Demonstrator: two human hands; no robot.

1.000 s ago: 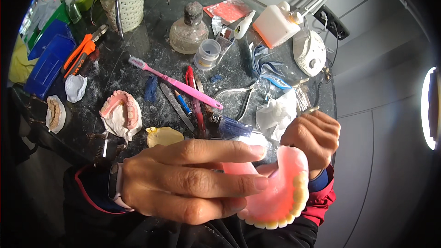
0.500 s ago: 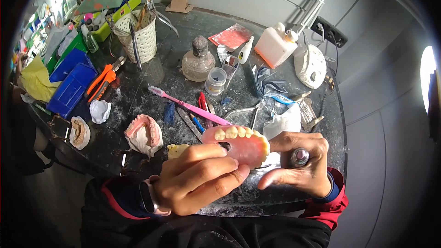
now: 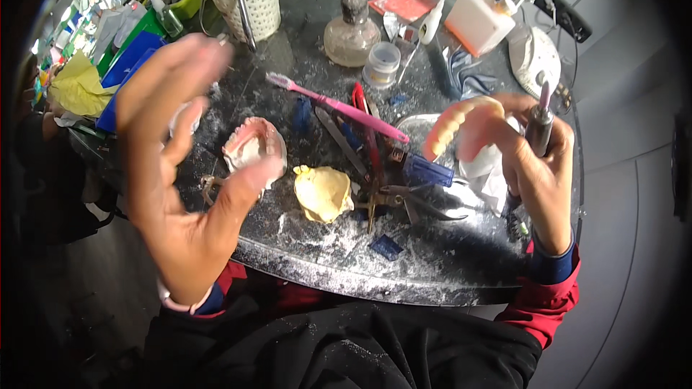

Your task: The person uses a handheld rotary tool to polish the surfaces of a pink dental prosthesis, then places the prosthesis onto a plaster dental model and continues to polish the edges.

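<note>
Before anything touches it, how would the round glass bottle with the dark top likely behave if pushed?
The glass bottle would probably slide before tipping, since its body is squat and broad. Its see-through walls suggest glass, so it may chip if knocked hard.

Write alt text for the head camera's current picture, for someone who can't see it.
A person's right hand holds a pink, pale-toothed denture and a slim metal tool, while the left hand, blurred, hovers open. Between them on a dark, dusty table lie a pink toothbrush, a yellow cast and a dental model.
</note>
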